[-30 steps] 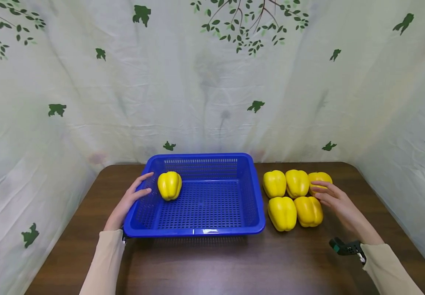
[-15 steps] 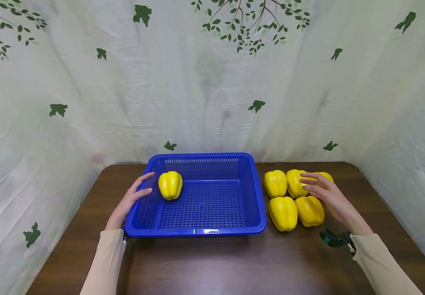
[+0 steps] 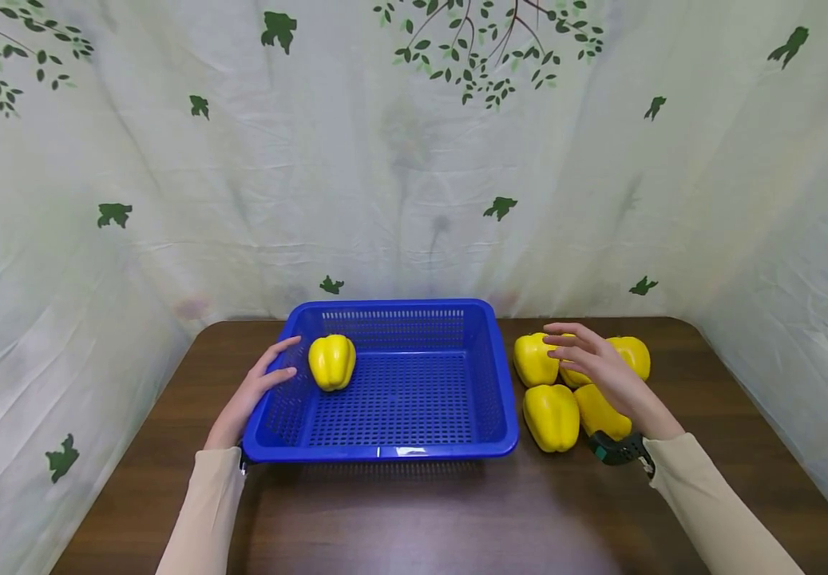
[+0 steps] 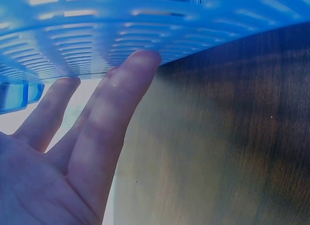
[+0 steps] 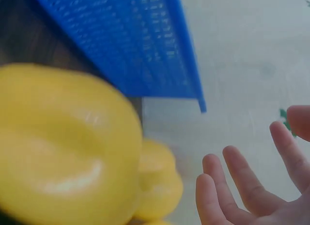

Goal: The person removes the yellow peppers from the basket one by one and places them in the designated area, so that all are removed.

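Head view shows the right hand (image 3: pixel 600 363) has moved left and up since a moment ago: it was by the far right pepper, and now it hovers over the middle of the pepper group with its fingers spread wide, holding nothing. The left hand (image 3: pixel 251 391) has stayed where it was, resting with straight fingers against the left wall of the blue basket (image 3: pixel 385 451); it holds nothing too. In the left wrist view those fingers (image 4: pixel 106 118) lie flat along the slotted blue wall, just above the brown table (image 4: pixel 232 137). In the right wrist view the open fingers (image 5: pixel 242 181) hang in the air above a big yellow pepper that fills the near side of the picture. Both arms wear long beige sleeves, and a dark green band sits at the right wrist (image 3: pixel 618 449). Nearest on the table are two yellow peppers, the front left pepper (image 3: pixel 550 417) and the front right pepper (image 3: pixel 600 411), side by side and touching. Behind them are three more, with the back left pepper (image 3: pixel 532 359) just beside the basket. One more yellow pepper (image 3: pixel 331 362) sits inside the basket near its far left corner. That makes six peppers, one basket and two hands. A leafy cloth (image 3: pixel 414 160) hangs behind it all.
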Demonstrator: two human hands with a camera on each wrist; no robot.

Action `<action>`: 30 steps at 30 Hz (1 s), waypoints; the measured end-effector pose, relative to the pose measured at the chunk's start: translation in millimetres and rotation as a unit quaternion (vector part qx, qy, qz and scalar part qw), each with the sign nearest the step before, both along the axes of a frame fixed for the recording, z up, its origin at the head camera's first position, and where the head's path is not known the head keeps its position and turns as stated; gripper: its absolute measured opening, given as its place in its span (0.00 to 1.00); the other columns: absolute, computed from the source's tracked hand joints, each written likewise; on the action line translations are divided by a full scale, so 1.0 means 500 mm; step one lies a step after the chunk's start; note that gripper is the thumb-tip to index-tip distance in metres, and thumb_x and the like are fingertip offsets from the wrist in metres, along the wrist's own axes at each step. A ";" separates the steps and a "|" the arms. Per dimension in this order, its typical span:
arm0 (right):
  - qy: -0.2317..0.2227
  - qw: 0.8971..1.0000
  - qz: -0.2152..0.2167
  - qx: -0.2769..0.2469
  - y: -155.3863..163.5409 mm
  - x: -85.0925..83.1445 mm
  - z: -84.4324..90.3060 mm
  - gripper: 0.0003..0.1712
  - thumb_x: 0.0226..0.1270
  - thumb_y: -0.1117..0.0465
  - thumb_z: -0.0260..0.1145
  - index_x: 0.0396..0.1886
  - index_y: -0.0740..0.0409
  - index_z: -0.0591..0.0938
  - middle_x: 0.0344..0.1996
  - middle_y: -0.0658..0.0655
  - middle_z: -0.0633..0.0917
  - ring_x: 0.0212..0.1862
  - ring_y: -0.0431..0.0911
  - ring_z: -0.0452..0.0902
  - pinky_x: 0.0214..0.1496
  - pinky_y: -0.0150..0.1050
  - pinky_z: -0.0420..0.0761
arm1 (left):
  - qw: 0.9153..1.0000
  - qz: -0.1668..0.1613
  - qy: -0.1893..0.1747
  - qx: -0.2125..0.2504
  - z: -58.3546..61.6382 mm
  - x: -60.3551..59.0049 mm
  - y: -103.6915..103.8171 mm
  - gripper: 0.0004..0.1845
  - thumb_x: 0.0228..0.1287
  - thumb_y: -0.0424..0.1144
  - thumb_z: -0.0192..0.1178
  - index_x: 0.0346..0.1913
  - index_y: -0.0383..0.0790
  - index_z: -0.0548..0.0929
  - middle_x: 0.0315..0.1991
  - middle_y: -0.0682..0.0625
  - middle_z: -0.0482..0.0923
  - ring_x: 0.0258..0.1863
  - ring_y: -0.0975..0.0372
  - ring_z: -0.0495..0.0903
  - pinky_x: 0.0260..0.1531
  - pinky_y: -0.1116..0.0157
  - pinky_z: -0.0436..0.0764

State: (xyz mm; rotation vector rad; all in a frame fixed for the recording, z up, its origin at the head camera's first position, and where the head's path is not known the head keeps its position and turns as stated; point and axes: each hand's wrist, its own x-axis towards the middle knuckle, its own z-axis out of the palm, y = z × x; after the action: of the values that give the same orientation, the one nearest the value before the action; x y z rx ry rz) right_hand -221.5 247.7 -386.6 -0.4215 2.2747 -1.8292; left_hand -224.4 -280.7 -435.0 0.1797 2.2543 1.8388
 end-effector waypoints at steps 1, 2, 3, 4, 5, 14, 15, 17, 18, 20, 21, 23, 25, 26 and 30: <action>0.003 1.000 0.004 -0.002 -0.007 -0.002 0.001 0.24 0.75 0.59 0.53 0.66 0.63 0.65 0.64 0.71 0.65 0.62 0.66 0.64 0.65 0.51 0.65 | 1.000 0.000 -0.001 0.000 0.000 0.000 0.000 0.29 0.74 0.44 0.46 0.75 0.54 0.52 0.74 0.44 0.40 0.59 0.37 0.64 0.50 0.48 0.75; 0.005 1.000 0.007 -0.002 -0.014 -0.005 0.002 0.25 0.75 0.59 0.53 0.66 0.64 0.65 0.64 0.71 0.66 0.62 0.66 0.64 0.64 0.49 0.66 | 1.000 0.001 -0.002 0.000 0.000 -0.001 0.001 0.29 0.74 0.45 0.46 0.74 0.54 0.53 0.74 0.45 0.40 0.59 0.38 0.64 0.50 0.49 0.75; 0.007 1.000 0.010 -0.001 -0.020 -0.007 0.004 0.25 0.75 0.58 0.53 0.66 0.64 0.66 0.64 0.70 0.67 0.62 0.66 0.64 0.63 0.47 0.67 | 1.000 0.002 -0.001 -0.001 0.000 -0.001 0.001 0.29 0.74 0.45 0.46 0.74 0.54 0.53 0.74 0.45 0.40 0.59 0.38 0.64 0.49 0.49 0.75; 0.009 1.000 0.013 -0.003 -0.027 -0.009 0.005 0.25 0.75 0.58 0.53 0.66 0.64 0.66 0.63 0.70 0.67 0.62 0.66 0.64 0.63 0.47 0.68 | 1.000 0.002 0.000 -0.004 0.000 -0.001 0.001 0.29 0.74 0.45 0.46 0.74 0.54 0.53 0.74 0.45 0.40 0.59 0.38 0.64 0.49 0.50 0.75; 0.009 1.000 0.016 -0.005 -0.033 -0.011 0.007 0.25 0.75 0.58 0.53 0.66 0.65 0.65 0.63 0.69 0.68 0.62 0.66 0.64 0.63 0.47 0.68 | 1.000 0.001 0.001 -0.005 -0.001 -0.002 0.001 0.30 0.74 0.45 0.47 0.74 0.54 0.53 0.75 0.45 0.40 0.59 0.38 0.63 0.50 0.50 0.74; -0.001 0.999 0.036 -0.023 -0.086 -0.036 0.019 0.25 0.74 0.61 0.54 0.67 0.64 0.65 0.62 0.66 0.70 0.63 0.63 0.64 0.64 0.56 0.63 | 1.000 0.001 0.008 -0.023 -0.003 0.000 0.000 0.30 0.74 0.46 0.47 0.74 0.54 0.53 0.75 0.45 0.38 0.61 0.38 0.60 0.53 0.45 0.70; -0.002 0.999 0.038 -0.024 -0.092 -0.039 0.020 0.25 0.74 0.61 0.54 0.67 0.65 0.65 0.62 0.67 0.70 0.63 0.63 0.65 0.64 0.57 0.63 | 1.000 0.003 0.007 -0.023 -0.003 0.000 0.001 0.30 0.73 0.47 0.47 0.74 0.54 0.53 0.75 0.46 0.39 0.61 0.38 0.61 0.53 0.45 0.71; -0.005 0.999 0.045 -0.030 -0.104 -0.044 0.022 0.25 0.74 0.62 0.54 0.67 0.66 0.65 0.62 0.68 0.70 0.62 0.62 0.66 0.64 0.58 0.63 | 1.000 0.004 0.006 -0.023 -0.003 0.000 0.001 0.30 0.73 0.47 0.47 0.74 0.54 0.53 0.75 0.46 0.40 0.61 0.38 0.62 0.52 0.45 0.72; -0.006 0.998 0.048 -0.031 -0.110 -0.046 0.024 0.25 0.74 0.62 0.54 0.67 0.65 0.65 0.62 0.69 0.70 0.61 0.62 0.67 0.64 0.57 0.63 | 1.000 0.003 0.006 -0.024 -0.003 0.000 0.001 0.30 0.73 0.47 0.47 0.74 0.54 0.53 0.75 0.45 0.40 0.60 0.38 0.62 0.52 0.46 0.72; -0.007 0.998 0.053 -0.031 -0.122 -0.049 0.027 0.25 0.73 0.62 0.55 0.67 0.64 0.66 0.62 0.69 0.69 0.61 0.62 0.68 0.64 0.56 0.64 | 1.000 0.003 0.007 -0.025 -0.004 0.000 0.001 0.30 0.73 0.47 0.47 0.74 0.54 0.53 0.75 0.45 0.40 0.60 0.38 0.62 0.51 0.46 0.73; -0.007 0.998 0.055 -0.030 -0.128 -0.051 0.029 0.25 0.73 0.62 0.55 0.67 0.64 0.66 0.62 0.69 0.69 0.61 0.62 0.68 0.63 0.56 0.65 | 1.000 0.003 0.007 -0.024 -0.004 0.000 0.001 0.30 0.73 0.47 0.47 0.74 0.54 0.53 0.75 0.45 0.40 0.60 0.38 0.62 0.51 0.47 0.73; -0.005 0.998 0.058 -0.027 -0.141 -0.054 0.033 0.25 0.73 0.61 0.56 0.66 0.63 0.67 0.63 0.69 0.69 0.61 0.62 0.68 0.63 0.54 0.66 | 1.000 0.003 0.006 -0.019 -0.003 0.000 0.001 0.30 0.74 0.46 0.47 0.74 0.54 0.53 0.75 0.45 0.40 0.60 0.38 0.62 0.51 0.48 0.73; -0.005 0.998 0.062 -0.026 -0.154 -0.056 0.036 0.25 0.72 0.61 0.56 0.66 0.63 0.67 0.62 0.69 0.70 0.61 0.63 0.68 0.63 0.54 0.67 | 1.000 0.003 0.005 -0.013 -0.003 -0.001 0.000 0.30 0.74 0.46 0.47 0.74 0.54 0.53 0.75 0.45 0.40 0.60 0.38 0.63 0.50 0.49 0.74; -0.005 0.998 0.065 -0.026 -0.161 -0.057 0.037 0.25 0.72 0.61 0.57 0.66 0.64 0.67 0.62 0.69 0.70 0.61 0.63 0.68 0.63 0.54 0.67 | 1.000 0.002 0.004 -0.009 -0.003 -0.001 0.000 0.30 0.74 0.45 0.47 0.74 0.54 0.53 0.75 0.45 0.40 0.60 0.38 0.63 0.50 0.49 0.74; -0.014 0.997 0.075 -0.027 -0.186 -0.063 0.040 0.26 0.72 0.61 0.57 0.66 0.64 0.66 0.61 0.68 0.71 0.59 0.60 0.71 0.63 0.53 0.67 | 1.000 0.001 0.004 -0.005 -0.002 -0.001 0.000 0.30 0.74 0.45 0.47 0.75 0.54 0.52 0.75 0.45 0.40 0.60 0.38 0.63 0.50 0.50 0.74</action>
State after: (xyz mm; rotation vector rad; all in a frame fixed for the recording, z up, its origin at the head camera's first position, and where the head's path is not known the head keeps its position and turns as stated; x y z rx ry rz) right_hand -252.7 154.5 -366.5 -0.5559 2.1163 -1.8136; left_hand -224.7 -280.9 -435.8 0.1832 2.2691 1.8291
